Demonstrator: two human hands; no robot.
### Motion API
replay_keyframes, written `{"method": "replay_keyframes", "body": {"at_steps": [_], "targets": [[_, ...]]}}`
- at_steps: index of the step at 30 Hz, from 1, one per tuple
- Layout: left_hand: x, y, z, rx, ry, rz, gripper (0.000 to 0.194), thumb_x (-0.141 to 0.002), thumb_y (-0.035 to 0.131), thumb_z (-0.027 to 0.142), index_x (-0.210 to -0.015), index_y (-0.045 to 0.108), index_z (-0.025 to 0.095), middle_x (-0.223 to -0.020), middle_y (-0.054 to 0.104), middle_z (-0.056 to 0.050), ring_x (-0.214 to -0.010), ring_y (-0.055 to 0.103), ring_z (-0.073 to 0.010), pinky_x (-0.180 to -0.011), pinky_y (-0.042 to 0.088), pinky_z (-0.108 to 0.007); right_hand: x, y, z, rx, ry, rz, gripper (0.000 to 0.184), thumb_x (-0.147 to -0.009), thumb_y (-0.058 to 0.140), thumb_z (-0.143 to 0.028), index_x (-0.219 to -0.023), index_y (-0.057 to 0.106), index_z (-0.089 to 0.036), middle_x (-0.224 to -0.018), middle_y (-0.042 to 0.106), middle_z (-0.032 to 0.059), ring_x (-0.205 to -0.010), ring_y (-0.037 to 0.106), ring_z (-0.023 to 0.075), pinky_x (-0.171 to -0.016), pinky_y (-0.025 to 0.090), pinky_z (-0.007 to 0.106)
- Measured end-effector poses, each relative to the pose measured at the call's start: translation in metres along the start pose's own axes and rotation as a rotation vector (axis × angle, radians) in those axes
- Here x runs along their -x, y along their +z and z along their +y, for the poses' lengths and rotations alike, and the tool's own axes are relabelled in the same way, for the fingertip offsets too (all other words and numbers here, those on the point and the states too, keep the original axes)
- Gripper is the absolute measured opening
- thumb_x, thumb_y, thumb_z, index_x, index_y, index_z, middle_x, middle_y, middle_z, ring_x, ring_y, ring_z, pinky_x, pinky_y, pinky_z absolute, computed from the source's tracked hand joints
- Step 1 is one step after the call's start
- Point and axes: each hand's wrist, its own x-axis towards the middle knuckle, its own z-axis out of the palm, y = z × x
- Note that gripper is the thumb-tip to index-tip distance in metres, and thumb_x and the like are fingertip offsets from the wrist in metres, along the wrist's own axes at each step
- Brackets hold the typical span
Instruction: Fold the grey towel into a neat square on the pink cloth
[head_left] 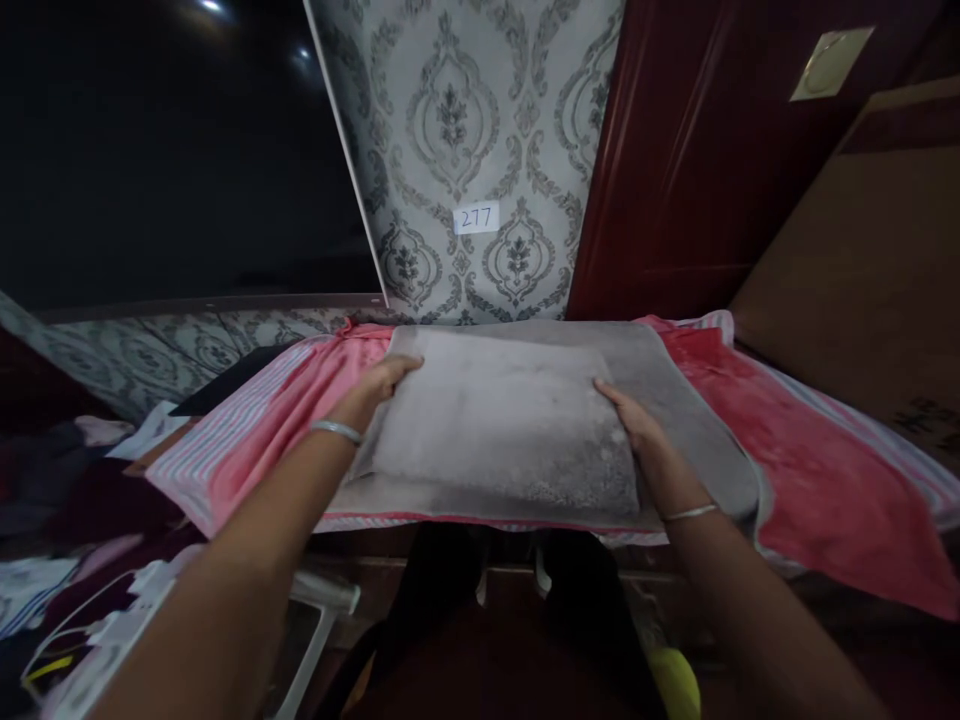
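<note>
A grey folded cloth (502, 430) lies on a larger grey layer atop a pink and red blanket (810, 450) with striped edges. My left hand (375, 390) grips the cloth's left edge, fingers curled over it, a silver bangle on the wrist. My right hand (637, 425) holds the cloth's right edge, thumb on top, fingers under the fold, also with a bangle.
Patterned grey wallpaper with a paper label reading 277 (476, 217) stands behind. A dark screen (172, 150) is at the left, a dark red door (675, 150) and a brown cardboard box (862, 270) at the right. Mixed clothes (67, 520) pile low left.
</note>
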Motion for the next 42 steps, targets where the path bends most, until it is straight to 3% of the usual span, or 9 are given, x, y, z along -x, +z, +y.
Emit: {"method": "replay_keyframes", "body": {"at_steps": [3,8,10,14,20,31,35,39,42], "targets": [[0.015,0.034,-0.038,0.06,-0.157,-0.048,0.037,-0.094,0.063,0.044,-0.116,0.064,0.015,-0.113,0.068,-0.007,-0.096,0.067,-0.0204,-0.084,0.059,-0.04,-0.008,-0.007,0.021,0.068,0.088,0.046,0.034,-0.082,0.067,-0.049,-0.092,0.069,-0.017,-0.066,0.069,0.0071,-0.06,0.065,0.0259,-0.06,0.056,0.039],[0.015,0.058,-0.085,0.109,-0.367,-0.078,0.036,-0.077,0.075,0.049,-0.082,0.067,0.014,-0.074,0.072,-0.009,-0.078,0.071,-0.028,-0.069,0.057,-0.037,-0.012,-0.012,0.037,0.148,0.018,0.072,0.022,-0.08,0.071,-0.038,-0.084,0.067,-0.017,-0.064,0.067,0.0045,-0.054,0.061,0.021,-0.051,0.049,0.03],[0.011,0.062,-0.095,0.108,-0.383,-0.056,0.037,-0.067,0.081,0.047,-0.081,0.067,0.016,-0.073,0.073,-0.009,-0.084,0.071,-0.0317,-0.072,0.057,-0.037,-0.014,-0.012,0.035,0.177,-0.011,0.079,0.019,-0.079,0.072,-0.036,-0.081,0.067,-0.017,-0.064,0.067,0.0041,-0.053,0.06,0.0197,-0.05,0.047,0.028],[0.016,0.058,-0.097,0.128,-0.337,-0.042,0.049,-0.063,0.081,0.048,-0.097,0.067,0.015,-0.098,0.076,-0.012,-0.1,0.069,-0.0324,-0.085,0.057,-0.039,-0.011,-0.012,0.032,0.165,-0.008,0.042,0.021,-0.077,0.07,-0.034,-0.09,0.068,-0.017,-0.073,0.071,0.0049,-0.056,0.061,0.0195,-0.052,0.049,0.028],[0.04,0.039,-0.082,0.374,-0.308,-0.304,0.066,-0.059,0.084,0.049,-0.115,0.064,0.019,-0.118,0.072,-0.011,-0.112,0.066,-0.03,-0.096,0.055,-0.038,0.001,-0.019,0.034,0.205,-0.117,-0.137,0.047,-0.071,0.076,-0.039,-0.112,0.064,-0.02,-0.095,0.074,0.0054,-0.078,0.068,0.0227,-0.066,0.056,0.031],[0.007,0.028,-0.054,0.371,-0.157,-0.087,0.069,-0.06,0.078,0.053,-0.116,0.063,0.015,-0.115,0.073,-0.01,-0.099,0.069,-0.0272,-0.086,0.056,-0.037,-0.022,-0.018,-0.029,0.255,-0.352,-0.07,0.048,-0.069,0.081,-0.043,-0.108,0.068,-0.018,-0.094,0.074,0.0069,-0.082,0.069,0.0245,-0.07,0.058,0.032],[0.008,0.042,-0.076,0.237,-0.309,0.033,0.056,-0.057,0.082,0.048,-0.101,0.069,0.016,-0.1,0.077,-0.008,-0.098,0.069,-0.0291,-0.085,0.056,-0.037,-0.037,-0.018,-0.011,0.273,-0.219,-0.011,0.043,-0.076,0.075,-0.04,-0.114,0.068,-0.019,-0.097,0.075,0.0068,-0.084,0.07,0.0245,-0.073,0.059,0.035],[0.017,0.059,-0.102,0.215,-0.392,0.021,0.042,-0.054,0.083,0.046,-0.081,0.069,0.018,-0.082,0.076,-0.008,-0.093,0.07,-0.0323,-0.083,0.056,-0.04,-0.039,-0.018,0.025,0.343,-0.113,0.076,0.034,-0.082,0.066,-0.034,-0.111,0.07,-0.017,-0.1,0.075,0.0083,-0.093,0.07,0.0247,-0.084,0.058,0.036],[0.022,0.063,-0.109,0.245,-0.417,0.006,0.044,-0.056,0.081,0.049,-0.082,0.068,0.016,-0.081,0.075,-0.008,-0.09,0.071,-0.0312,-0.079,0.057,-0.039,-0.035,-0.023,0.035,0.343,-0.126,0.018,0.036,-0.085,0.061,-0.037,-0.114,0.069,-0.017,-0.105,0.075,0.0091,-0.097,0.069,0.0247,-0.088,0.057,0.036]]}}
